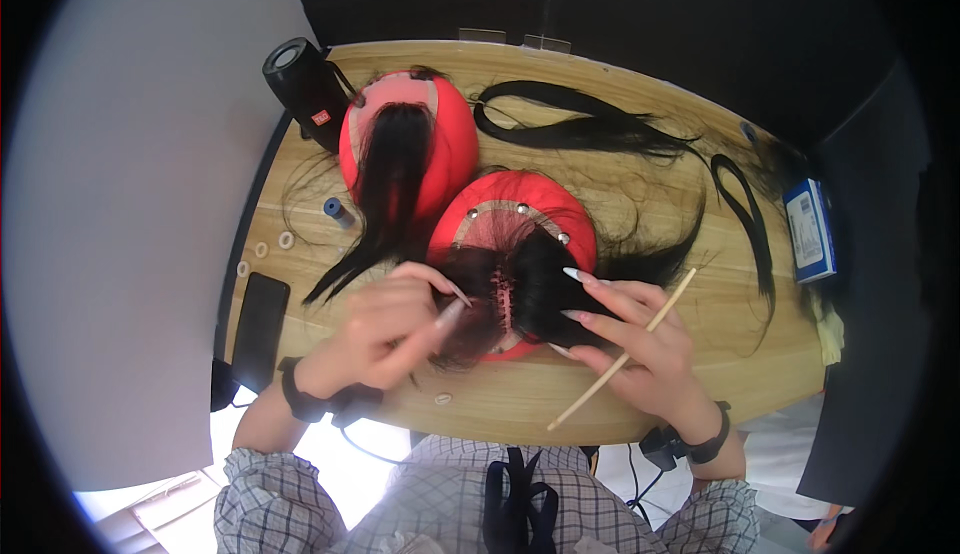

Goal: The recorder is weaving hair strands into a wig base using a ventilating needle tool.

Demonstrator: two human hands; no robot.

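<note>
In front of me a red ball-shaped wig block (517, 188) carries a mesh-based hairpiece with black hair (544, 284), parted by a pink strip (505, 295) with short dark hair tufts along it. Metal-headed pins hold the beige edge band. My left hand (394, 321), blurred, is over the hair left of the strip, thumb and forefinger tips nearly meeting; whether strands lie between them I cannot tell. My right hand (649, 340) rests its fingertips on the hair to the right. A thin wooden stick (622, 359) passes through its fingers, slanting across the hand.
A second red block (455, 134) with hair stands behind left, beside a black cylindrical speaker (300, 78). Hair bundles (555, 93) (750, 216) lie at the back and right. Around them are a blue spool (334, 209), small rings (286, 240), a black phone (261, 325) and a blue-white box (810, 231).
</note>
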